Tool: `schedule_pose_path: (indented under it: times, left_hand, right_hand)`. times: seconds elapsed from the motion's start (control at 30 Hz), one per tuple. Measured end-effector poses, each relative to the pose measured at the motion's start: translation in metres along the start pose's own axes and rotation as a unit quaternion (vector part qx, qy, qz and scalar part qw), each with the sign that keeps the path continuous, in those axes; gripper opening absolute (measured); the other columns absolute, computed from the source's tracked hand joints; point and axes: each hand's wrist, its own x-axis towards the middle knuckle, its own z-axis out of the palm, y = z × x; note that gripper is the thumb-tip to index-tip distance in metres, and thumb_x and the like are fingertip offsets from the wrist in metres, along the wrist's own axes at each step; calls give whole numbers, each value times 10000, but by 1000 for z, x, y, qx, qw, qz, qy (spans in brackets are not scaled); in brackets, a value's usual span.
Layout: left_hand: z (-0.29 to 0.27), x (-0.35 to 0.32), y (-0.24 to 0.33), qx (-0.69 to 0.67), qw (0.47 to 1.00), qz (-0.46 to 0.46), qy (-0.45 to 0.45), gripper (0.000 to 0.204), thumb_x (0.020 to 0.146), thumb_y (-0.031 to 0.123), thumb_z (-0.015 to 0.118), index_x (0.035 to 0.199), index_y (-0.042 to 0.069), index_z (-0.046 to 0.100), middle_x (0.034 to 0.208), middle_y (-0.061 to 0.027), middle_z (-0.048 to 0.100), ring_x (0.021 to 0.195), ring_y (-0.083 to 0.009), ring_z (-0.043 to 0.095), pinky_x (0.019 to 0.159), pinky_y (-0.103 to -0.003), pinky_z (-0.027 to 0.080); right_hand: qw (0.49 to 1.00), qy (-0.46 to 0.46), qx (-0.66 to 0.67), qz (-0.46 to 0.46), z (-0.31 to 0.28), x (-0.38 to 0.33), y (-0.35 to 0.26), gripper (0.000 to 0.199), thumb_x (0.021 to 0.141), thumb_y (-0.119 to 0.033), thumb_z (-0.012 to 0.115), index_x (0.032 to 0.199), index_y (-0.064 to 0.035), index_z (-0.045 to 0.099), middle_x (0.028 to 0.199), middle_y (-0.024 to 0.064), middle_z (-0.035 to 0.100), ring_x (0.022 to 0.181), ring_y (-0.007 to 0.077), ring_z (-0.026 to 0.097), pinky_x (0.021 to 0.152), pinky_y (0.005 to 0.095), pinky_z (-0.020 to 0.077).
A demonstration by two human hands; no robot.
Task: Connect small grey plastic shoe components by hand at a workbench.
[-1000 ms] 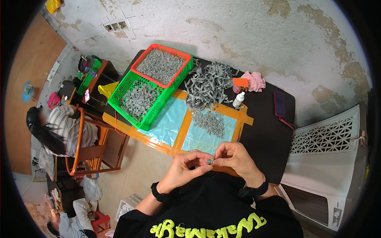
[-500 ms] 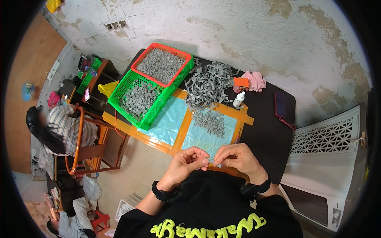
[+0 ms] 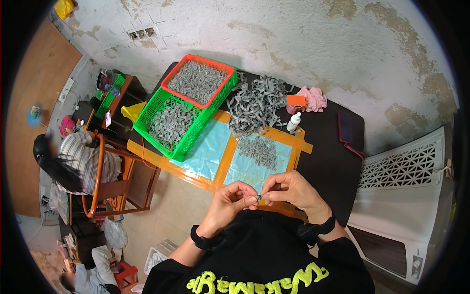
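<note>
Small grey piece (image 3: 258, 197) pinched between fingertips of both hands, held just above the near edge of the dark surface (image 3: 338, 164), close to the person's chest. Left hand (image 3: 230, 202) closed on it from the left; right hand (image 3: 290, 188) clamped on it from the right, fingers curled. Black band on each wrist. Just beyond the hands, a low heap of similar grey pieces (image 3: 258, 151) lies on a light blue sheet (image 3: 205, 149) edged in orange. Farther back, a tangle of grey strips (image 3: 254, 103). To the left, a green basket (image 3: 152, 105) and a red basket (image 3: 182, 66), both holding grey pieces. A small white bottle (image 3: 293, 121) stands near the strips, a pink cloth (image 3: 314, 98) behind it.
</note>
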Motion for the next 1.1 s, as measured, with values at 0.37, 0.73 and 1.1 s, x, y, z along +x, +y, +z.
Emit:
schedule_pose_path:
  times: [0.37, 0.73, 1.1]
  left_hand:
    - [4, -3, -2, 21, 999, 13, 21, 68, 885, 2, 638, 941, -2, 600, 871, -50, 650, 785, -98, 621, 707, -231, 526]
    - [4, -1, 5, 13, 1000, -23, 15, 81, 896, 31, 639, 948, -4, 589, 853, -45, 633, 771, -96, 605, 688, -233, 514]
    - [-11, 5, -6, 1, 996, -93, -3, 96, 906, 85, 614, 994, 45, 621, 866, -8, 654, 724, -66, 625, 648, -195, 479]
  right_hand:
    - [999, -26, -36, -18, -2, 5, 1, 96, 850, -40, 682, 920, 25, 673, 841, 42, 648, 724, 93, 618, 680, 228, 508]
    - [1000, -4, -25, -13, 2, 8, 1, 60, 841, -20, 695, 880, 25, 685, 842, 35, 649, 730, 95, 627, 684, 230, 514]
    - [917, 41, -344, -196, 8, 12, 1, 114, 716, 34, 718, 799, -44, 726, 779, 70, 652, 752, 194, 648, 669, 285, 499]
